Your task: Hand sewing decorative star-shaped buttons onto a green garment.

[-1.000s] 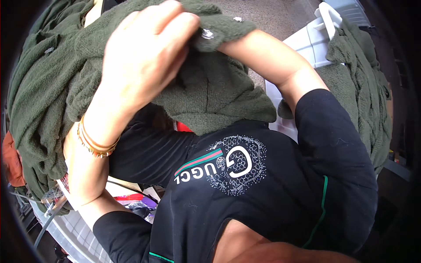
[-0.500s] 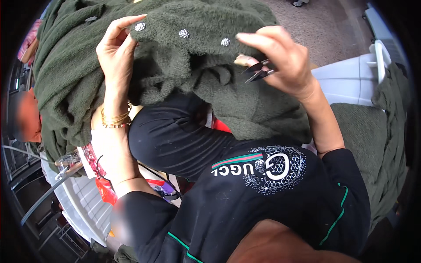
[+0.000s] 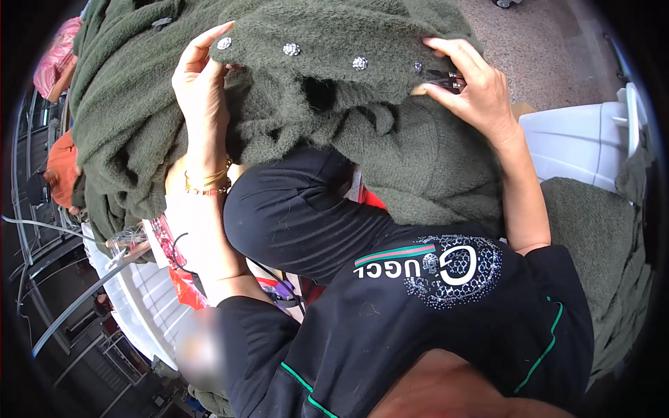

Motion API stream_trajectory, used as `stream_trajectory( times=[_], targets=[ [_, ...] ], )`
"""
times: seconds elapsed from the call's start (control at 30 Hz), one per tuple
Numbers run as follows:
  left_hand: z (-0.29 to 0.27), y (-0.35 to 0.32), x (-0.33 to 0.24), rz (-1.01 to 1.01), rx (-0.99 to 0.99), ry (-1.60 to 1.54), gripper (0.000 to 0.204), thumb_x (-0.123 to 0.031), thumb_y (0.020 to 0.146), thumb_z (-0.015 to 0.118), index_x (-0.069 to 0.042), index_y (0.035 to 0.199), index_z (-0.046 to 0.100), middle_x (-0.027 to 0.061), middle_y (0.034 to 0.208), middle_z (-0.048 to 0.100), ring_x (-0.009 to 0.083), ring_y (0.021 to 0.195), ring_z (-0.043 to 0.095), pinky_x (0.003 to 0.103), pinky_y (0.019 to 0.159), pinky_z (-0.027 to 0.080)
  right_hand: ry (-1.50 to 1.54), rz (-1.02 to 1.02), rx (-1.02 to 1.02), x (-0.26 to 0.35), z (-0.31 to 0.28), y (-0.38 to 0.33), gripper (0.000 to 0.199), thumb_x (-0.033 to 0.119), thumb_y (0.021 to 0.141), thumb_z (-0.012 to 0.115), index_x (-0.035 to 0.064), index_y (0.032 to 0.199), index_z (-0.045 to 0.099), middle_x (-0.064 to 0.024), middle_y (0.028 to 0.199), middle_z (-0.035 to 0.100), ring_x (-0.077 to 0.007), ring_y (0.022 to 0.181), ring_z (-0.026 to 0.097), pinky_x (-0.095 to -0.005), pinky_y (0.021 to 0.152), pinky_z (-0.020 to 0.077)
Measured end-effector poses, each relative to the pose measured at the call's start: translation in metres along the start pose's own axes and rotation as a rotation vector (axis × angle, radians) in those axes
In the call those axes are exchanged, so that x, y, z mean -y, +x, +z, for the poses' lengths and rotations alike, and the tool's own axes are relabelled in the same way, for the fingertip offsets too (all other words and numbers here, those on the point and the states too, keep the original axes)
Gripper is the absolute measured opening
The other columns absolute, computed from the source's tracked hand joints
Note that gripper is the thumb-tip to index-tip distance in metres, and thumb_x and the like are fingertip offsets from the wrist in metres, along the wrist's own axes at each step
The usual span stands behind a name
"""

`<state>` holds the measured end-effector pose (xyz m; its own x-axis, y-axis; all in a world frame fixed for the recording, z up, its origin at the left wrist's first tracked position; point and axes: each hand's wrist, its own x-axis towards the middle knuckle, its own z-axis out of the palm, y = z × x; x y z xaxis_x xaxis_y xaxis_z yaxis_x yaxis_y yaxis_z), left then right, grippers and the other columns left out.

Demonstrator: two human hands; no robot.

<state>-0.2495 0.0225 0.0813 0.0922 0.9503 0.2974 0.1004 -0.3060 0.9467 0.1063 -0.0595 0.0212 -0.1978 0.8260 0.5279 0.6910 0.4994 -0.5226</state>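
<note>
A dark green fuzzy knit garment [image 3: 425,160] lies heaped over my lap, with a band stretched between my hands. Several round sparkly buttons [image 3: 291,49] run along this band. My left hand [image 3: 200,87] pinches the band's left end, thumb and forefinger closed beside the outermost button. At the other end, my right hand [image 3: 484,97] grips the knit edge between thumb and fingers near the rightmost button. It also keeps a small pair of black thread snips [image 3: 446,80] in the palm, blades pointing left toward that button; their tips are partly hidden against the knit.
More green knit [image 3: 589,237] hangs over a white plastic bin [image 3: 571,139] on my right. Another white bin [image 3: 143,299] stands at lower left, beside a metal rod [image 3: 77,313]. People in pink [image 3: 59,56] and orange [image 3: 63,171] sit at the far left.
My right hand has come down onto the band's right end and now grips it, snips still in the palm. The band is drawn straighter, and a further button shows near the snips.
</note>
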Motion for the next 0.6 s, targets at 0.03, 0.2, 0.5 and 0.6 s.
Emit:
stream_trajectory(
  times=[0.03, 0.2, 0.5, 0.6],
  targets=[
    [-0.001, 0.001, 0.0, 0.0, -0.023, -0.034, 0.034, 0.007, 0.087, 0.053, 0.001, 0.119, 0.064, 0.0081, 0.117, 0.068, 0.0067, 0.088, 0.063, 0.021, 0.072, 0.054, -0.052, 0.026, 0.055, -0.006, 0.0, -0.002, 0.048, 0.011, 0.073, 0.08, 0.0104, 0.118, 0.065, -0.0059, 0.099, 0.065, -0.016, 0.072, 0.064, -0.0279, 0.059, 0.0496],
    [-0.004, -0.008, -0.009, -0.016, -0.081, -0.124, 0.033, 0.005, 0.089, 0.053, 0.001, 0.12, 0.063, 0.0094, 0.12, 0.066, 0.0067, 0.083, 0.062, 0.022, 0.069, 0.055, 0.141, 0.025, 0.038, -0.008, -0.014, -0.004, 0.027, -0.002, 0.077, 0.073, 0.0009, 0.104, 0.067, -0.0094, 0.091, 0.066, -0.0179, 0.077, 0.064, -0.0273, 0.068, 0.0495],
    [-0.013, -0.018, -0.034, -0.025, -0.094, -0.299, 0.032, 0.005, 0.09, 0.052, 0.002, 0.121, 0.06, 0.01, 0.122, 0.063, 0.0082, 0.082, 0.062, 0.027, 0.071, 0.059, 0.559, 0.086, -0.114, 0.017, -0.078, -0.014, 0.013, -0.006, 0.079, 0.068, -0.0032, 0.091, 0.066, -0.0037, 0.082, 0.059, -0.0107, 0.074, 0.05, -0.0243, 0.065, 0.0363],
    [-0.009, -0.014, -0.025, -0.101, -0.099, -0.23, 0.031, 0.006, 0.09, 0.052, 0.001, 0.12, 0.062, 0.0077, 0.12, 0.064, 0.0061, 0.082, 0.061, 0.023, 0.072, 0.055, 0.456, 0.204, -0.028, 0.005, -0.075, -0.018, 0.011, -0.003, 0.081, 0.069, -0.0029, 0.091, 0.066, -0.0028, 0.082, 0.058, -0.0095, 0.074, 0.049, -0.0235, 0.065, 0.0357]
  ],
)
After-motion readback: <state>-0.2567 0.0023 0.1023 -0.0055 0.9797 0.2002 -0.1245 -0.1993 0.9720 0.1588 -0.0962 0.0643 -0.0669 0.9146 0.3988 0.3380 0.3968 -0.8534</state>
